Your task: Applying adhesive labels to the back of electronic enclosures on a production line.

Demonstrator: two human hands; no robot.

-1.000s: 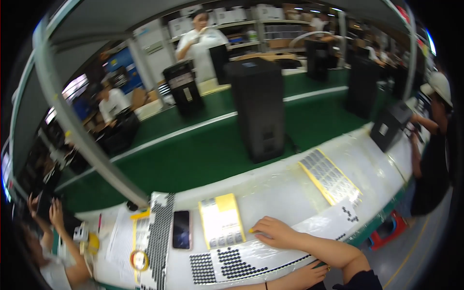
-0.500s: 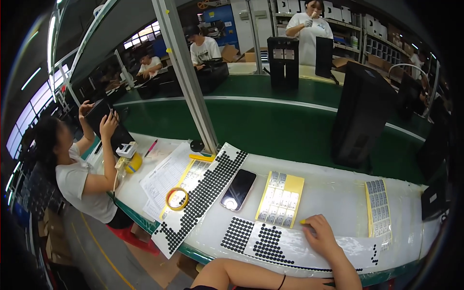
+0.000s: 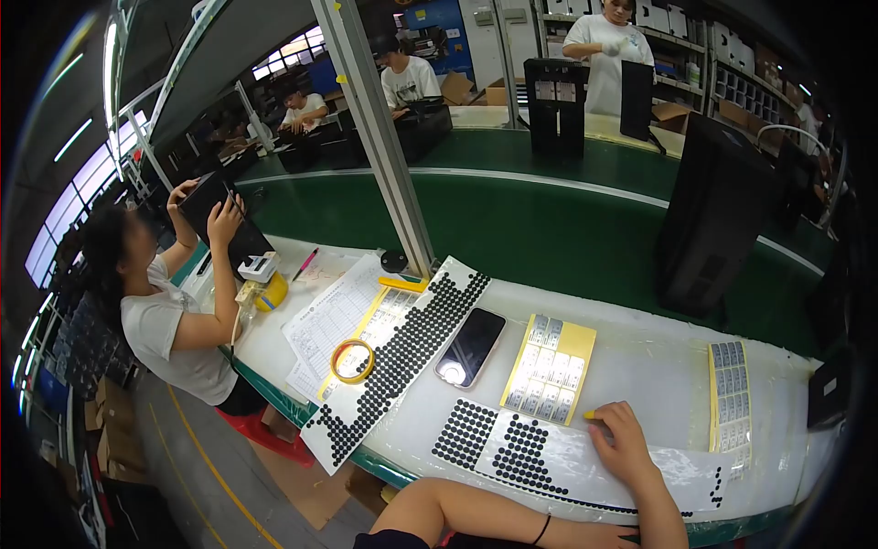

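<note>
My right hand rests at the upper edge of a white sheet with rows of black round dots. Its fingers are loosely bent with a gap to the thumb, and a small yellow piece shows at one fingertip. Just left of it lies a yellow-backed sheet of silver labels. My left forearm, with a dark band at the wrist, crosses the table's front edge. My left hand is mostly hidden behind the right forearm. A smartphone lies beside the label sheet.
A long dotted sheet, a yellow tape roll and printed papers lie left. Another label sheet is right. Tall black casings stand on the green belt. A person at left holds a black panel.
The view has turned slightly left, so the scene sits further right. My hands keep their places. The standing person at the back has lowered a hand from the face.
</note>
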